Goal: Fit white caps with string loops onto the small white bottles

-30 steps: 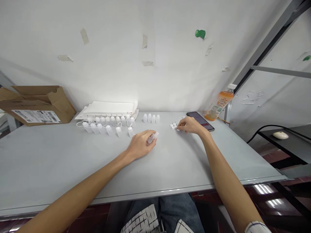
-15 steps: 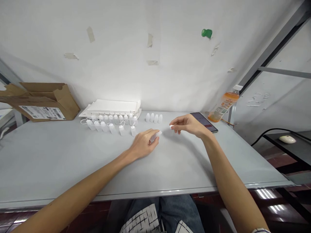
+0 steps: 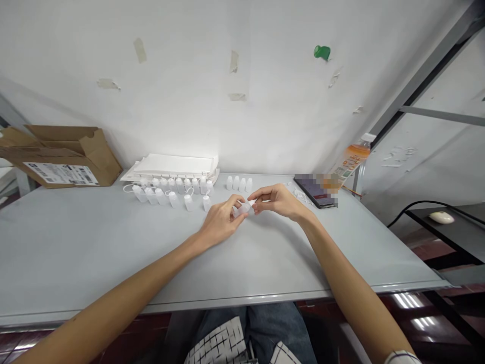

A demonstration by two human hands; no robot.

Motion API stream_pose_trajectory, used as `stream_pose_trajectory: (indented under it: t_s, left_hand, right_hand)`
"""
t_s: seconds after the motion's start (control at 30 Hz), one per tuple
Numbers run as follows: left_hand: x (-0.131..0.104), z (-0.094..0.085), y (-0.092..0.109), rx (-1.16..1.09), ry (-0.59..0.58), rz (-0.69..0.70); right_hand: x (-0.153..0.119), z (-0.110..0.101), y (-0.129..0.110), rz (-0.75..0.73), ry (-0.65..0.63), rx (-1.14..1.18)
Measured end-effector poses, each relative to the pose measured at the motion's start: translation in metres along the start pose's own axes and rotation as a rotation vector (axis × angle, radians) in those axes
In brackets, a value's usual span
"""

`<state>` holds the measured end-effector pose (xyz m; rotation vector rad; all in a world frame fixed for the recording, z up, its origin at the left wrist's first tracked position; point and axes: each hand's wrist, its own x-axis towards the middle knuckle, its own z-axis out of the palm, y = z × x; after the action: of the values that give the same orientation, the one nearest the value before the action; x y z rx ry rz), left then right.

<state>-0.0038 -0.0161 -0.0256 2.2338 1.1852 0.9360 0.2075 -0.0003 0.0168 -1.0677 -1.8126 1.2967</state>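
In the middle of the table my left hand point(image 3: 221, 221) is closed around a small translucent plastic dropper bottle point(image 3: 241, 210), tilted with its neck to the right. My right hand point(image 3: 276, 202) pinches a small white cap point(image 3: 251, 202) at the bottle's neck; whether it is seated there is hidden by the fingers. Beyond my hands stands a short row of uncapped bottles point(image 3: 242, 184). To the left are several capped bottles point(image 3: 173, 199) in rows, some with loop straps at their tops.
A stack of white sheets point(image 3: 178, 164) lies behind the capped bottles, with an open cardboard box point(image 3: 71, 156) at far left. Small white parts point(image 3: 302, 196) lie beside a phone point(image 3: 316, 192). An orange drink bottle point(image 3: 352, 159) stands at the back right. A mouse point(image 3: 441, 217) sits on a side shelf.
My right hand has moved left, bringing the cap to the bottle's neck. The small white parts beside the phone now show. My left hand keeps its hold on the bottle.
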Motion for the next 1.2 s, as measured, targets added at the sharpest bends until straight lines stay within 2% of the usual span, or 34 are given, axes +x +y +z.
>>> stream_pose_trajectory:
  t_s: [0.2,0.4,0.57,0.7,0.93,1.1,1.2]
  left_hand:
    - [0.0,0.003,0.001,-0.121,0.031,-0.041]
    - [0.003,-0.001,0.006,-0.642,-0.119,-0.26]
    - [0.006,-0.003,0.008,-0.834,-0.153,-0.33]
    - [0.006,-0.002,0.008,-0.883,-0.108,-0.339]
    - [0.004,-0.002,0.013,-0.838,-0.055,-0.273]
    - [0.005,0.003,0.005,-0.872,-0.128,-0.292]
    - [0.006,0.003,0.001,-0.861,-0.137,-0.309]
  right_hand:
    - [0.0,0.002,0.0,0.025,0.029,-0.035]
    - [0.0,0.003,-0.001,-0.022,0.028,0.01]
    - [-0.001,0.004,-0.004,0.008,0.023,0.006]
    - [0.0,0.007,-0.005,0.005,0.03,-0.051]
    - [0.004,0.017,0.002,0.04,0.061,-0.2]
    - [0.007,0.026,0.009,-0.1,0.204,-0.491]
    - [0.007,0.028,0.009,-0.145,0.248,-0.429]
